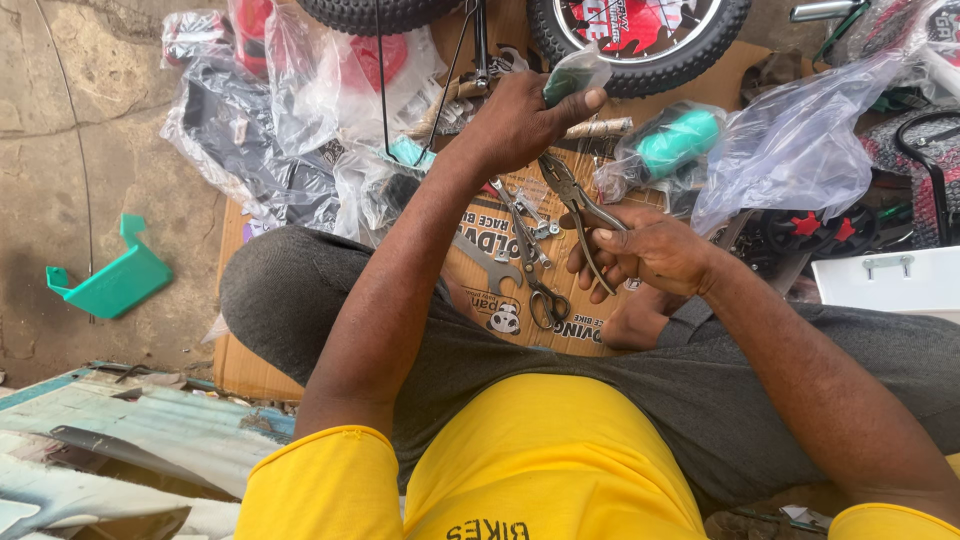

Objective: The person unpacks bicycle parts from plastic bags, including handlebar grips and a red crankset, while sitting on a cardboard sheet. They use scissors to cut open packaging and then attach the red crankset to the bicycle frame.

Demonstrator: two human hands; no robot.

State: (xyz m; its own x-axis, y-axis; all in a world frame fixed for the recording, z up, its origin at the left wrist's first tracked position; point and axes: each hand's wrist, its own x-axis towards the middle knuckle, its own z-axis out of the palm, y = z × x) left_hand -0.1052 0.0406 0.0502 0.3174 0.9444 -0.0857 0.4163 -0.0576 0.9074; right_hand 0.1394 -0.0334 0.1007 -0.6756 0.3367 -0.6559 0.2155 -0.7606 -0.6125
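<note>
A small dark-green part in a clear plastic bag point(572, 78) sits high in the middle of the view, just below a black rubber bicycle tyre with a red disc point(640, 35). The left hand point(520, 122) pinches the bag between thumb and curled fingers, arm stretched forward. Lower and to the right, the right hand point(650, 255) wraps its fingers around the handles of grey steel pliers point(572, 200), whose nose points up toward the bag. Beneath both hands, a flat steel spanner point(492, 265), scissors with black loops point(545, 300) and small loose metal pieces lie on a brown cardboard sheet point(245, 370) spread between the person's crossed legs. Clear bags with a teal grip point(680, 140) lie around; a teal plastic bracket point(110, 280) rests well apart on the stone floor.

As I judge it, the thin bag could slip or tear in that pinch, dropping the part among the scattered tools, and the pliers' nose near the fingers could nip them.
</note>
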